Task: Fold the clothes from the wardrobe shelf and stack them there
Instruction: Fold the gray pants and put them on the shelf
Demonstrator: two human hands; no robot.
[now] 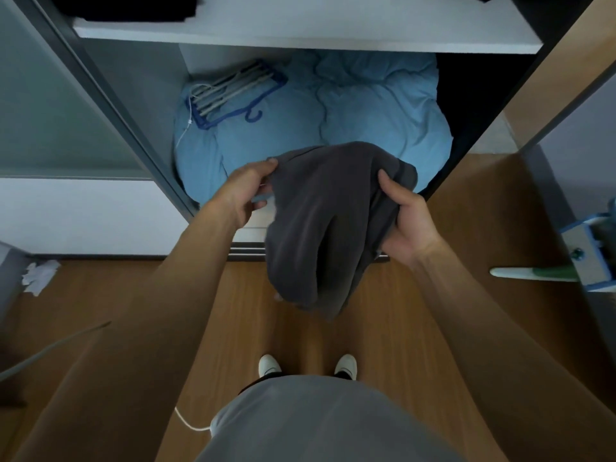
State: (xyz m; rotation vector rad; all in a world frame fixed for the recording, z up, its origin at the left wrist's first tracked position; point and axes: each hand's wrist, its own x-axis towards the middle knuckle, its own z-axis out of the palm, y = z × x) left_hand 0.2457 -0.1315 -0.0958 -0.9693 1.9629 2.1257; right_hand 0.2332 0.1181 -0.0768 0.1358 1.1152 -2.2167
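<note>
Here, both hands grip 1 dark grey garment (320,221): the left hand (245,191) pinches its upper left edge, the right hand (405,221) clutches its bunched right side. It hangs above the wooden floor (206,328), before the open wardrobe, near a blue duvet (366,108) carrying hangers (233,91) beneath a white shelf (300,38).

Crumpled dark grey garment (320,225), hanging

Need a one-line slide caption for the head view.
Both the left hand and right hand grip a dark grey garment before the open wardrobe, blue duvet below the white shelf.
</note>
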